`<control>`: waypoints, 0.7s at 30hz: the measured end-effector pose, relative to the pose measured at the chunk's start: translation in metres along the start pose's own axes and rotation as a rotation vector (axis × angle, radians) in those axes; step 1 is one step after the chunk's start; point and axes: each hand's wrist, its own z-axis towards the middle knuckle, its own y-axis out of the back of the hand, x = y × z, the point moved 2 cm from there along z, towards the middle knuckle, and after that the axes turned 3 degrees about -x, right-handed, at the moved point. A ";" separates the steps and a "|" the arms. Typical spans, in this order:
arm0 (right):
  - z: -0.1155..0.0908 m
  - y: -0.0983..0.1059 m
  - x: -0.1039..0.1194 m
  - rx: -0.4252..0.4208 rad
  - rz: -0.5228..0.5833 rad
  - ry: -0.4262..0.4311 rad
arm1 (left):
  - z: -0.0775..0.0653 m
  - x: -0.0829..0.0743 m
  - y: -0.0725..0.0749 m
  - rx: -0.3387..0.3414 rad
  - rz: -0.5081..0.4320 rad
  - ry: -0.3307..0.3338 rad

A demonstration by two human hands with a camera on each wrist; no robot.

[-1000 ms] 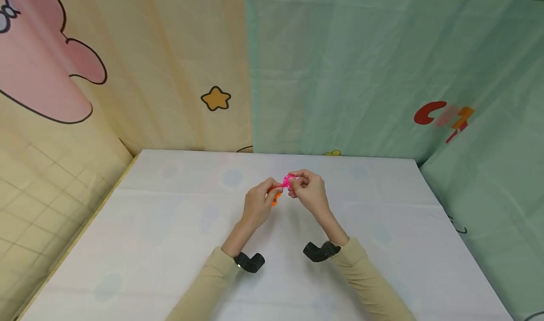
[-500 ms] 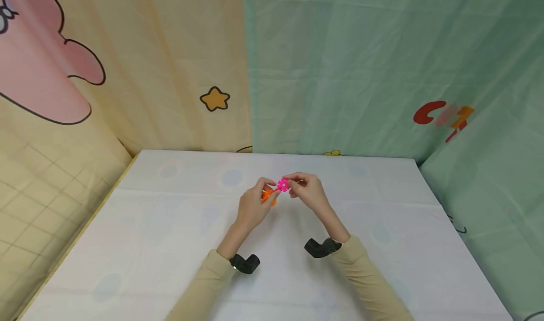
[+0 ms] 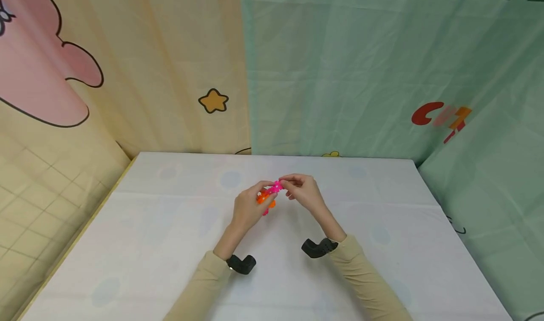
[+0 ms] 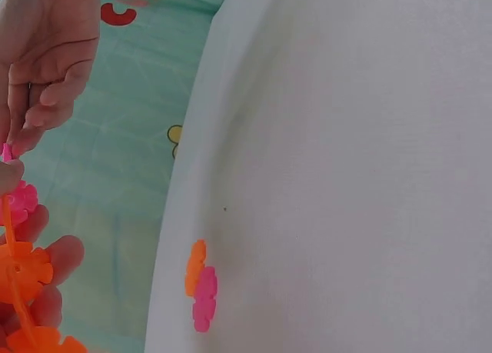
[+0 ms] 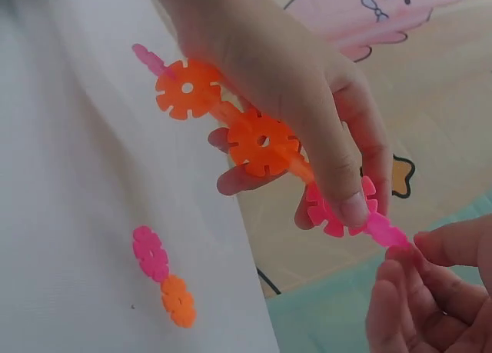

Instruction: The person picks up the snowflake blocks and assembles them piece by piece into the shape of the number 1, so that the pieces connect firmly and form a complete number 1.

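A chain of pink and orange notched interlocking discs (image 5: pixel 257 141) runs through my left hand (image 3: pixel 247 208). The thumb and fingers pinch a pink disc (image 5: pixel 329 221) near its far end, and the orange ones extend back under the palm to a pink disc (image 5: pixel 148 58). My right hand (image 3: pixel 308 194) pinches a pink disc (image 5: pixel 387 233) at the other end, seen nearly edge-on and meeting the pink one under the left thumb. The right fingertips hide part of it. Both hands are close together above the tabletop.
In both wrist views, a pink disc (image 5: pixel 151 254) and an orange disc (image 5: pixel 178 301) show end to end against the white tabletop (image 3: pixel 140 245). Behind the table hang a yellow curtain (image 3: pixel 178 52) and a green curtain (image 3: pixel 331 66).
Both hands have shifted slightly left. The pink disc between them has turned, and more of the orange discs and a pink end disc now show below the left hand.
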 end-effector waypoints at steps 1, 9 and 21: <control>0.000 -0.001 0.000 0.013 -0.009 0.002 | 0.000 0.001 0.001 0.001 -0.004 0.012; 0.005 -0.006 -0.010 0.058 -0.035 -0.020 | 0.000 0.012 0.005 0.001 -0.017 0.090; 0.016 -0.018 -0.028 0.077 -0.173 -0.042 | 0.003 0.025 0.008 0.127 -0.078 0.228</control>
